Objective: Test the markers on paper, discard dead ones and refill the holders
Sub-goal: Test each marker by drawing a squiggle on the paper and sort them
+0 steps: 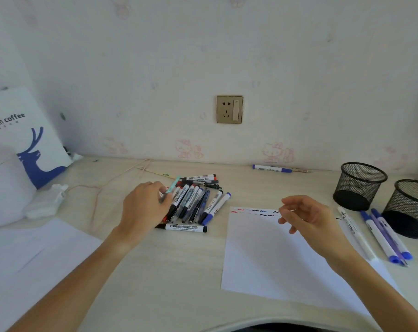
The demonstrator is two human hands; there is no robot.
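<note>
Teal pen, light, stiff and slick, is pinched mid-barrel in my left grip over the marker pile; my right grip hangs loosely curled, holding nothing.

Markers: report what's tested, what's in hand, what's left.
Done: test scribbles on the paper; several markers set aside by the mesh holders.
In hand: left hand picks a teal pen.
Left: the pile; holders look unfilled.

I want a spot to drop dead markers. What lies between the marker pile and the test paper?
In the head view, only bare desk separates the marker pile from the test paper.
</note>
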